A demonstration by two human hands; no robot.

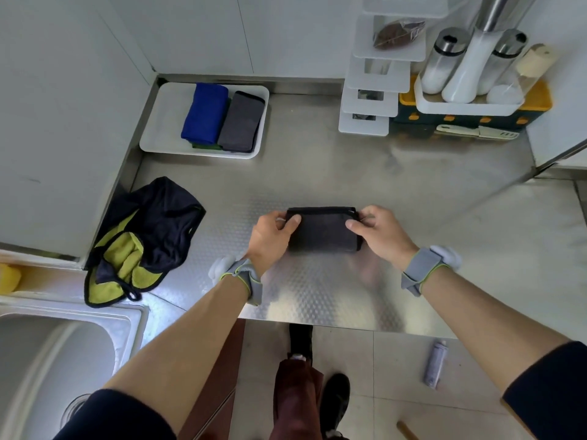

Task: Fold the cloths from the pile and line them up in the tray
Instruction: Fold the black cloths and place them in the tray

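grip: your left hand, right hand pinch folded dark cloth by ends | risk: slack pinch en route to tray, fold likely springs open

Your embossed steel counter bears a white plastic tray at eleven o'clock, a navy-and-lime cloth pile at nine.

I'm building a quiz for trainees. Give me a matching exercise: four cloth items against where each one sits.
Items: 1 blue cloth; 2 grey cloth; 3 black folded cloth; 4 unfolded pile
Places: A between left hand and right hand; B counter beside sink; C tray, middle; D tray, right end
Pairs: 1-C, 2-D, 3-A, 4-B
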